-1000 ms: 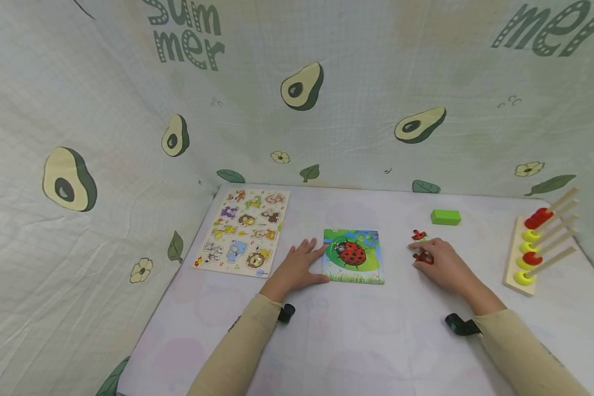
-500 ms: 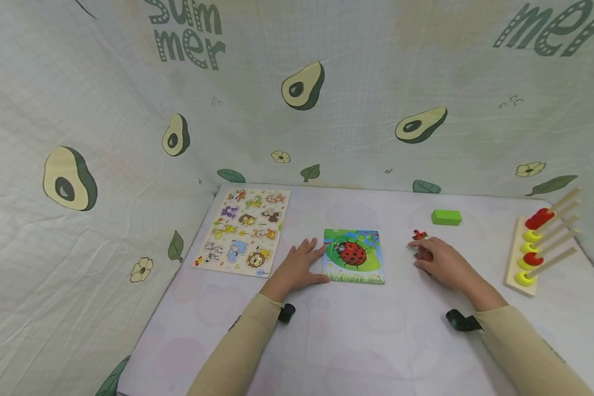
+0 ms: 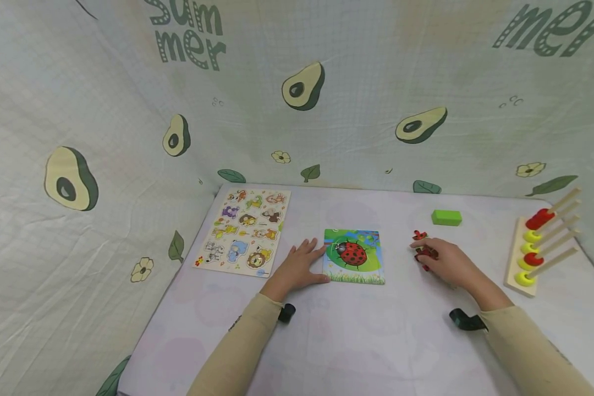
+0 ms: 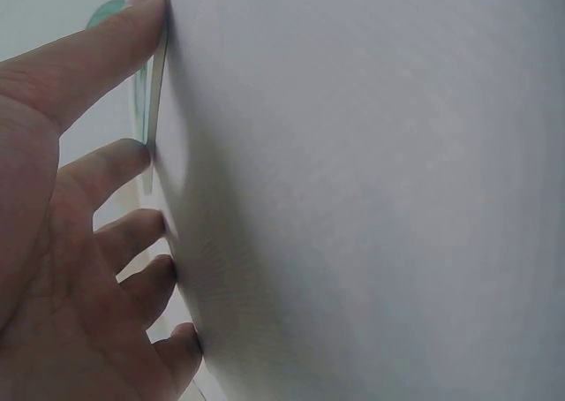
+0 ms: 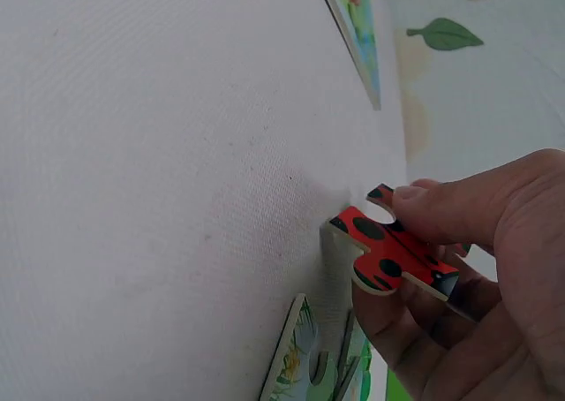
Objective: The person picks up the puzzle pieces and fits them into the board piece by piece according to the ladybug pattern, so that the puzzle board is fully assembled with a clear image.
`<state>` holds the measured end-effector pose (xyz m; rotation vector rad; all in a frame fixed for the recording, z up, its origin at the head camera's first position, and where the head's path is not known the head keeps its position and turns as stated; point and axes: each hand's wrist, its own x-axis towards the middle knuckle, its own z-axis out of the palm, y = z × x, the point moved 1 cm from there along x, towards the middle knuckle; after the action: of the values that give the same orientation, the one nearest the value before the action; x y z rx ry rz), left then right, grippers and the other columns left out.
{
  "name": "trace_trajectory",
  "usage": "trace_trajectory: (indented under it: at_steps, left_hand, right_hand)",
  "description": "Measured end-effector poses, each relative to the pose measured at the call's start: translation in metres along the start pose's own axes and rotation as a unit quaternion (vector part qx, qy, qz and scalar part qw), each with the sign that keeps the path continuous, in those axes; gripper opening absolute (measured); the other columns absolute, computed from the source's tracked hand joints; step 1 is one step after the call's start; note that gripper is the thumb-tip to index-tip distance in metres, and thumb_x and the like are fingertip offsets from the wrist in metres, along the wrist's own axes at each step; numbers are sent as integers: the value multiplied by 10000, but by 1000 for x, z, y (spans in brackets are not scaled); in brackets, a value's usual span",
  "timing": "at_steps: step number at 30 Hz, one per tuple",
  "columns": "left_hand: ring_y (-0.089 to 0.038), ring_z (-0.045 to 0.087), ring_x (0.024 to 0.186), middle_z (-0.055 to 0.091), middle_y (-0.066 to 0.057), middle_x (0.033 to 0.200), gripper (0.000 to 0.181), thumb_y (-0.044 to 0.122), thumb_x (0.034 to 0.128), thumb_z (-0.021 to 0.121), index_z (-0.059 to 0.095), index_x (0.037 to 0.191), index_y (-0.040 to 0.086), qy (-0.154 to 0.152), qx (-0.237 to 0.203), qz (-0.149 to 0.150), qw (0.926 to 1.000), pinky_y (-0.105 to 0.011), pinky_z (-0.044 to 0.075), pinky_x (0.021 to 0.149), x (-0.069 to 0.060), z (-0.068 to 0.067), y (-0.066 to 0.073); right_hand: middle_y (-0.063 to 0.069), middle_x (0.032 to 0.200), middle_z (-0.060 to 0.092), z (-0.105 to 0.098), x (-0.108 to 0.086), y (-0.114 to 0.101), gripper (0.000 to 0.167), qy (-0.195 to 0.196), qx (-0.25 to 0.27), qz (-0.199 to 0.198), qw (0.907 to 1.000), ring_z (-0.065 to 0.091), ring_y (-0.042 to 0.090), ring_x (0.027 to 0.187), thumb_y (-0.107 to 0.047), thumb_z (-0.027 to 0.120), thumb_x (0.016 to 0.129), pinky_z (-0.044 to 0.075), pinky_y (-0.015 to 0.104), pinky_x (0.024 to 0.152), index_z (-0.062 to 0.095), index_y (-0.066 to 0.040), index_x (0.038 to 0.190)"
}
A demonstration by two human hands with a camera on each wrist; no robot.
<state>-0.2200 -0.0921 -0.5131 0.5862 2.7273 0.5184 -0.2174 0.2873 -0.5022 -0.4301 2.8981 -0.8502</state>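
A right hand (image 3: 450, 265) pinches a red, black-spotted puzzle piece (image 5: 395, 247) right of the table's (image 3: 356, 341) middle. The left hand (image 3: 297, 268), fingers spread, touches the left edge of a ladybug board (image 3: 353, 274). A green block (image 3: 446, 218) sits toward the far edge.

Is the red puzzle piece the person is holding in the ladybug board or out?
Out: the right hand pinches the red puzzle piece, with tabletop showing between it and the ladybug board.

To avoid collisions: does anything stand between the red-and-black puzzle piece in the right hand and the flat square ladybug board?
Nothing visible stands between the puzzle piece and the ladybug board; the left hand is at the board's opposite edge.
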Motion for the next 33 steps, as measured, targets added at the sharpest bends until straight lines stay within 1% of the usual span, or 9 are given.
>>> trace_trajectory:
  at_steps: [3,7,11,14,18,23,26,29,33]
  left_hand:
    - [-278,117,1564,210,-74,1685,868,533,882,747,361,1598,230,20,3,-2,10000,-486,98,1269,0,0,0]
    - [-275,121,1563,214,-69,1684,865,531,880,749,365,1596,234,39,2,-9,10000,-483,98,1269,1,1,-1]
    - [-272,121,1564,215,-66,1684,865,528,879,751,366,1596,234,39,-13,-23,10000,-481,96,1269,1,2,-1]
    - [-269,119,1564,214,-64,1685,865,526,879,752,366,1596,234,38,-15,-32,10000,-479,94,1270,1,2,-1]
    - [-266,116,1565,213,-62,1685,865,528,880,751,364,1597,237,42,-15,-30,10000,-477,92,1270,1,2,-1]
    - [-270,122,1564,218,-70,1683,867,535,879,748,364,1597,235,81,3,11,10000,-488,101,1268,1,2,-2]
    - [-277,127,1563,223,-81,1681,866,532,879,749,367,1596,231,120,12,52,9999,-498,108,1266,1,3,-3]
    - [-285,133,1562,229,-90,1679,869,528,876,754,372,1594,222,145,3,78,9999,-506,114,1264,2,4,-4]
    - [-294,141,1560,236,-99,1676,873,526,871,759,379,1592,211,153,-15,95,9998,-512,120,1263,2,4,-4]
  right_hand:
    - [137,1034,667,0,0,-1,280,151,176,129,9996,546,247,845,-97,679,966,471,360,685,646,-81,1244]
    - [139,1017,671,1,-1,-2,247,410,367,279,9981,588,264,852,-118,709,952,458,323,643,619,-105,1182]
    - [188,1136,689,2,0,-1,250,660,515,263,9961,656,323,946,-122,736,941,510,355,703,603,-92,1151]
    - [185,1120,687,2,0,2,301,734,556,222,9955,677,332,955,-125,747,936,519,367,729,606,-80,1198]
    - [156,1092,682,1,0,5,339,678,470,167,9965,660,268,891,-110,729,945,501,342,705,638,-88,1271]
    - [178,1180,677,-1,-1,6,287,449,472,122,9978,617,213,856,-100,677,975,499,321,680,681,-91,1262]
    - [138,1092,691,-2,-2,6,257,412,527,140,9977,598,189,815,-122,667,987,492,297,640,682,-88,1241]
    - [97,920,641,-2,-2,6,242,439,581,215,9971,535,179,741,-169,666,995,439,278,585,663,-90,1224]
    - [72,898,604,-1,-1,6,251,509,680,367,9957,515,195,777,-240,679,997,432,260,608,611,-85,1182]
